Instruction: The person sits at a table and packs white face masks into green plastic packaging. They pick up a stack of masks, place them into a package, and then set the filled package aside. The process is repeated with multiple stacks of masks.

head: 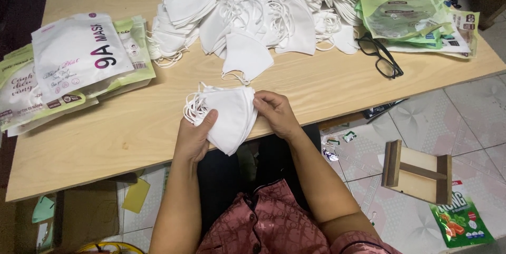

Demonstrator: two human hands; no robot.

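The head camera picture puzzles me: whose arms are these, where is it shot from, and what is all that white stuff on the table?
There is no machine here. A person wears a camera on the head, so you look down along their own two bare arms. The left hand and the right hand together hold a small stack of white face masks at the near edge of a light wooden table. One single mask lies just beyond the hands, and behind it is a big loose pile of masks. Flat printed packets are stacked at the left, and green packets at the far right, with black glasses beside them. On the tiled floor at the right is a small wooden stool tipped over.
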